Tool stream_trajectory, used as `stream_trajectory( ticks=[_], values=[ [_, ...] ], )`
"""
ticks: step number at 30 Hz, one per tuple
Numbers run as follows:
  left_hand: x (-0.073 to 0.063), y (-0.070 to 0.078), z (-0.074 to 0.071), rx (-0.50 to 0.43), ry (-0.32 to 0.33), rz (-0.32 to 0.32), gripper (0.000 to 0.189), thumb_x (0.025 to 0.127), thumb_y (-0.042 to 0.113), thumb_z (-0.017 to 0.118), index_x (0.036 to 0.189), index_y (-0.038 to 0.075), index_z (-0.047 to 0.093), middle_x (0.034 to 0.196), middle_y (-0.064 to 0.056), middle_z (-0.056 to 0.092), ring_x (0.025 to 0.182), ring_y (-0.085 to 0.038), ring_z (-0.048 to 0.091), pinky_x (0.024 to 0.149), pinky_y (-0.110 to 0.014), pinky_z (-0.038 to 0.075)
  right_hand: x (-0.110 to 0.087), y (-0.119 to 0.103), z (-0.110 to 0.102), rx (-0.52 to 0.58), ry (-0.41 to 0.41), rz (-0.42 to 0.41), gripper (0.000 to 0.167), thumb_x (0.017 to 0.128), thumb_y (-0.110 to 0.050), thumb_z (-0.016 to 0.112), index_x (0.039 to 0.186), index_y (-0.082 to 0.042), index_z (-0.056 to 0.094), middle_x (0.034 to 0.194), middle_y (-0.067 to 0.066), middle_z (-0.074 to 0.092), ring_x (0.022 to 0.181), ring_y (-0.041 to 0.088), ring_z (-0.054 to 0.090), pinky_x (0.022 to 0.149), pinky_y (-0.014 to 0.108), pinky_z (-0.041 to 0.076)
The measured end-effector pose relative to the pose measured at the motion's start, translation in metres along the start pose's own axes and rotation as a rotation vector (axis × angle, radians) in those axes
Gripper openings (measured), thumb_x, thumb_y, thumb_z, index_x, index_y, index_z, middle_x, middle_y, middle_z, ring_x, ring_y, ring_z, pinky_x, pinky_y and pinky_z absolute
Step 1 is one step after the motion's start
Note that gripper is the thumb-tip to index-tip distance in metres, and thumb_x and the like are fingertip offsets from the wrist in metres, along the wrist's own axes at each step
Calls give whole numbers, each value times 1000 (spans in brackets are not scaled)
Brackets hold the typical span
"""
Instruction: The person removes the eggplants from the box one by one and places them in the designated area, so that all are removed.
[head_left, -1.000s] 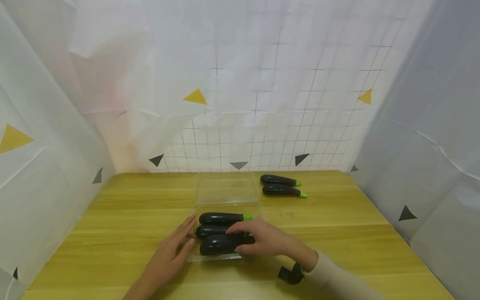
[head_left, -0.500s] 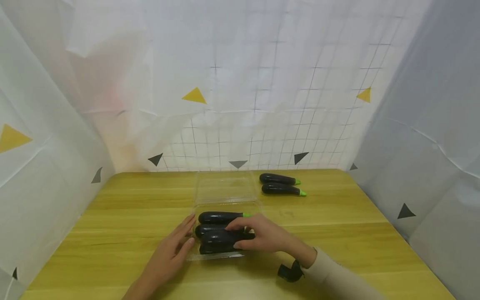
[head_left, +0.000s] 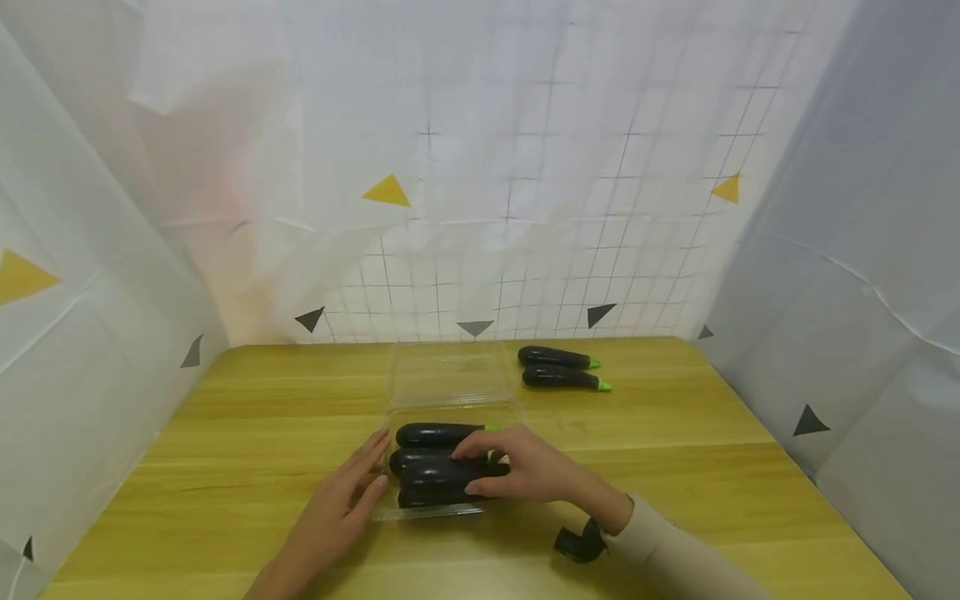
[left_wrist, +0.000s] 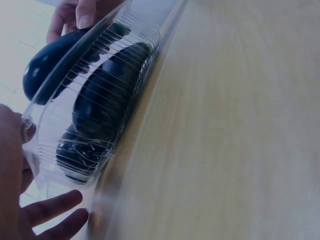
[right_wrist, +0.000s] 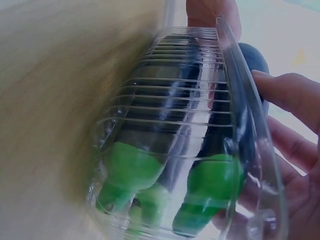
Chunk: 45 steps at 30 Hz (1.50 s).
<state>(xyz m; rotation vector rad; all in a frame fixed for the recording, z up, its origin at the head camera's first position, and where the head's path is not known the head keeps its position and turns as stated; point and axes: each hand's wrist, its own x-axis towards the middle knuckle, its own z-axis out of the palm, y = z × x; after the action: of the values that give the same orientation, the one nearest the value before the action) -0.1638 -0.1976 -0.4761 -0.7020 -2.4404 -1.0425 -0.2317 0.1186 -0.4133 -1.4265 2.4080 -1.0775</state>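
Note:
A clear plastic clamshell box (head_left: 381,508) sits on the table, its lid (head_left: 450,379) folded back flat behind it. Dark eggplants lie inside, among them a rear eggplant (head_left: 431,435) and a middle eggplant (head_left: 412,462). My right hand (head_left: 525,467) pinches another eggplant (head_left: 442,473) between thumb and fingers, over the front of the box. In the left wrist view this held eggplant (left_wrist: 50,62) lies above the rim at its rounded end, over a lower eggplant (left_wrist: 107,92). My left hand (head_left: 341,504) rests against the box's left side, fingers fairly straight.
Two eggplants with green stems, a back one (head_left: 555,357) and a nearer one (head_left: 561,377), lie side by side behind the box to the right. A black strap-like piece (head_left: 581,543) hangs by the right wrist. White sheeting (head_left: 465,125) encloses the wooden table (head_left: 660,400).
The held eggplant has shifted slightly back from the box's front edge, so another eggplant shows below it. My right hand has moved up a little with it; my left hand has stayed put.

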Motion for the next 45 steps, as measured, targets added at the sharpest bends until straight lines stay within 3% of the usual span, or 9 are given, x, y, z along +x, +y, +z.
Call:
stream_trajectory(
  ticks=[11,20,26,33,40,45],
  values=[
    [-1,1,0,17,3,-2,50,105,12,63,152,1,51,161,-11,43,119,-21,66,105,-51,47,-2,-2,-2,21,27,-7,35,96,-30,79,129,-23,70,118,-12,71,107,7,65,86,31,59],
    [-1,1,0,25,4,-7,50,105,11,63,152,2,52,161,-10,43,123,-21,64,113,-26,33,-3,-3,-5,2,46,-27,35,96,-29,79,129,-19,71,120,-11,71,106,7,65,86,30,58],
    [-1,2,0,28,10,1,50,105,12,63,152,2,52,161,-10,43,131,-26,58,114,-17,24,-4,-3,-7,-7,62,-59,36,96,-27,79,130,-17,71,122,-8,71,108,8,66,87,32,59],
    [-1,4,0,27,18,14,50,104,11,63,152,2,52,160,-11,44,133,-27,56,114,-16,23,-5,0,-9,-14,71,-77,36,97,-29,78,130,-18,71,125,-10,70,109,8,65,88,32,58],
    [-1,7,-1,53,37,38,50,104,9,63,152,1,52,159,-12,45,132,-28,56,114,-23,29,-5,-1,-13,-13,94,-89,37,96,-27,79,130,-17,72,126,-8,71,110,9,66,87,34,59],
    [-1,6,-1,43,29,22,50,105,11,63,153,2,51,160,-11,44,128,-25,60,113,-19,27,-5,-2,-15,-17,96,-90,37,96,-27,79,131,-16,71,126,-6,71,112,10,66,88,34,59]
  ],
)
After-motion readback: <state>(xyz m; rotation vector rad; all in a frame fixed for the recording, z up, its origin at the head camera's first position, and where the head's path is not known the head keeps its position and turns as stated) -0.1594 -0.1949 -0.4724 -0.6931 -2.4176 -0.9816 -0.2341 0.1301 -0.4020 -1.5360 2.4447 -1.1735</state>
